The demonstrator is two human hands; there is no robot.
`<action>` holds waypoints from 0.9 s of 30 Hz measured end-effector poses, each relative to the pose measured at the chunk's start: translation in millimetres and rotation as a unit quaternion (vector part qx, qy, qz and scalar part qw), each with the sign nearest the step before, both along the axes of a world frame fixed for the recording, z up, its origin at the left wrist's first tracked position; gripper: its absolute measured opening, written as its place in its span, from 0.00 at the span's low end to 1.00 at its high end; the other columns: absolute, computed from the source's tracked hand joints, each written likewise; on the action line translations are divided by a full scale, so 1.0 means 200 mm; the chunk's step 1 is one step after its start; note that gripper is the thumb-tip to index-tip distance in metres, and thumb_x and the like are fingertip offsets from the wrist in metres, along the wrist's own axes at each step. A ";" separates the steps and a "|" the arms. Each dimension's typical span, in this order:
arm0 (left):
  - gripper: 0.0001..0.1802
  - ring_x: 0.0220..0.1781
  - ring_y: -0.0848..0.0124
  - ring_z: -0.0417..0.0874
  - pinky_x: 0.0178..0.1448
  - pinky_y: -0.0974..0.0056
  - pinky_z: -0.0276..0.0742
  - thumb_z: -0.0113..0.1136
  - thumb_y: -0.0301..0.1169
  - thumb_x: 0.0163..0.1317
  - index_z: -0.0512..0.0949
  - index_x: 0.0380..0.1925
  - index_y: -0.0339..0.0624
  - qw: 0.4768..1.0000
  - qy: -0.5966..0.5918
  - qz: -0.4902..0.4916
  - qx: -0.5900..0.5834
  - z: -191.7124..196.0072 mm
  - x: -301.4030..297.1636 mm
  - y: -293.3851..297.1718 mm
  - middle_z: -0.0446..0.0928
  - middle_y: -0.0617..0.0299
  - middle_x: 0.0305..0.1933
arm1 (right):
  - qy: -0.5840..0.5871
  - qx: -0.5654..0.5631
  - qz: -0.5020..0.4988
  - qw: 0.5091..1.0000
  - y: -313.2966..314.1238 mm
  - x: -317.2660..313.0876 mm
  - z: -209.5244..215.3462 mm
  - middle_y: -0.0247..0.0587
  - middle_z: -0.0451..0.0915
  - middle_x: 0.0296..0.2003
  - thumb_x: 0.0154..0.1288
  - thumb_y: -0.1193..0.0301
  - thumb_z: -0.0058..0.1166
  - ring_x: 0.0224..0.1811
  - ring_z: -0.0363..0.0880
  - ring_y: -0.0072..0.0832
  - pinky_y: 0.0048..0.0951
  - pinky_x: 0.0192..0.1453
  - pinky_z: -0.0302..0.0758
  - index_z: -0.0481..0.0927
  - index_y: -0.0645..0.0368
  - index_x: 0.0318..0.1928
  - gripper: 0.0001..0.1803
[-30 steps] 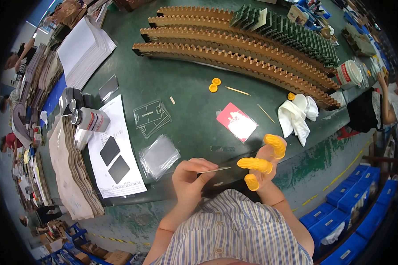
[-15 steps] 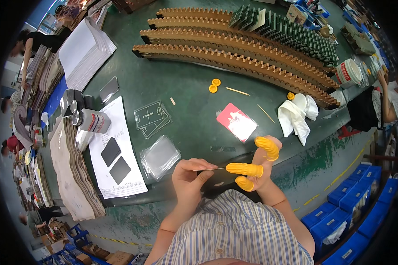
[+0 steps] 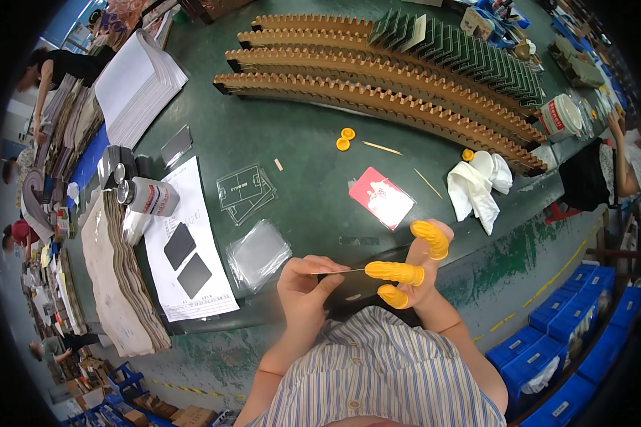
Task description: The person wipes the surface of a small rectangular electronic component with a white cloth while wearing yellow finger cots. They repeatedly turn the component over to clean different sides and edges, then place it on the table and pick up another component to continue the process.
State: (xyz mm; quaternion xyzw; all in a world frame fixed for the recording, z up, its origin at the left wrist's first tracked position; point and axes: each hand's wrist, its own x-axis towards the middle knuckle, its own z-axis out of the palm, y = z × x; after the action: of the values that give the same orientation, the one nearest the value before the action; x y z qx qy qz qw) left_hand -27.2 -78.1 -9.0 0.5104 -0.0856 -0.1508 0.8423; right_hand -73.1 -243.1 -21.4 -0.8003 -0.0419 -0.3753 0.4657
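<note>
My left hand point(image 3: 300, 286) pinches a thin flat card point(image 3: 340, 271) between thumb and fingers, seen almost edge-on near the table's front edge. My right hand point(image 3: 423, 286) wears ribbed yellow finger cots point(image 3: 395, 273) on three digits, which are spread apart. One capped fingertip meets the card's right end; I cannot make out whether it presses on it. Beyond my hands lie a red and white card point(image 3: 382, 198), a stack of clear plastic sheets point(image 3: 258, 254) and transparent cards with white line drawings point(image 3: 243, 191).
Long notched wooden racks point(image 3: 377, 92) cross the back, one holding dark green panels point(image 3: 470, 60). Two loose finger cots point(image 3: 344, 139), wooden sticks point(image 3: 382, 148) and a white cloth point(image 3: 473, 193) lie right. Dark cards point(image 3: 194, 276) on paper and a metal can point(image 3: 152, 196) stand left.
Both hands and the card keep nearly the same place. At the far left edge, a person in the background has shifted slightly.
</note>
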 end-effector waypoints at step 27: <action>0.15 0.38 0.73 0.74 0.47 0.69 0.69 0.59 0.15 0.51 0.66 0.32 0.44 0.986 0.143 -0.019 -0.085 -0.01 -0.01 0.02 0.73 0.61 0.35 | 0.012 -0.062 -0.013 0.998 -0.01 0.00 -0.01 0.43 0.59 0.50 0.48 0.47 0.56 0.51 0.52 0.39 0.38 0.55 0.55 0.85 0.39 0.39 0.19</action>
State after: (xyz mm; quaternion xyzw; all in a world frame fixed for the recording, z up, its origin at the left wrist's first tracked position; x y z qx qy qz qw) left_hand -28.8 -74.6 -11.9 0.4085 0.0136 -0.2301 0.8832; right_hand -74.0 -244.5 -23.3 -0.8327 -0.0490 -0.3685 0.4105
